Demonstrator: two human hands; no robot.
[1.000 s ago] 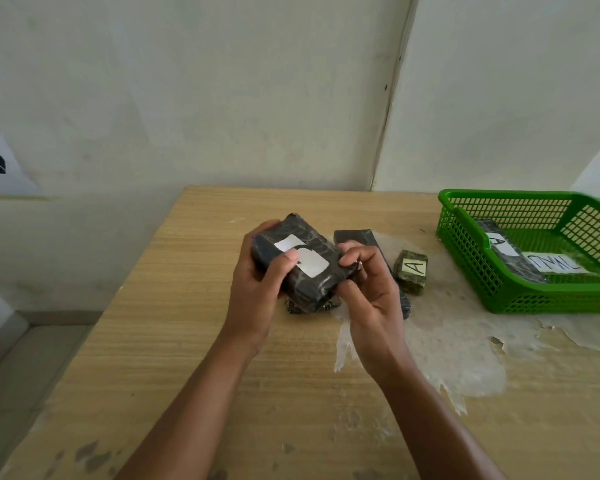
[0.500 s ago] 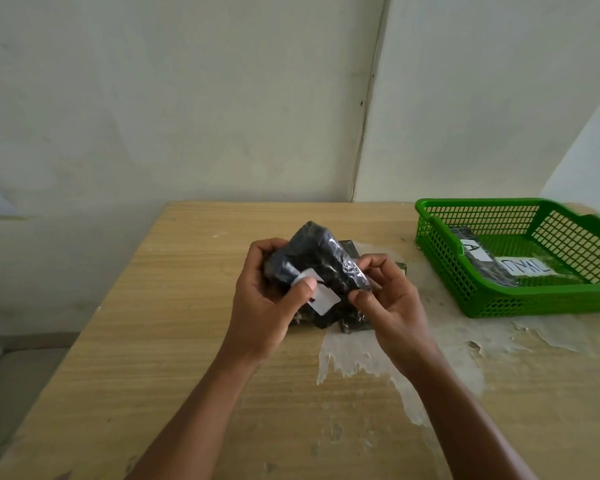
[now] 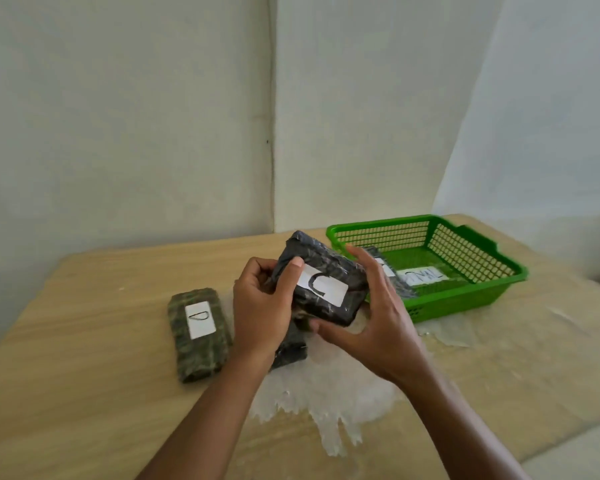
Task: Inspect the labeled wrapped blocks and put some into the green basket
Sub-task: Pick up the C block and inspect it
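Note:
I hold a dark plastic-wrapped block above the table, its white label with a letter like C facing me. My left hand grips its left end, thumb on the label. My right hand cups its right and lower edge. A greenish wrapped block labeled D lies flat on the table to the left. Another dark block lies under my left hand, mostly hidden. The green basket stands to the right, with a wrapped block and a white label sheet inside.
The wooden table has a pale peeled patch beneath my hands. White walls meet in a corner behind the table. The table's right edge runs diagonally at lower right, with pale floor beyond.
The block has been turned in my hands so its lettered label faces me. My view has swung, bringing the D block into sight and the basket closer to my hands.

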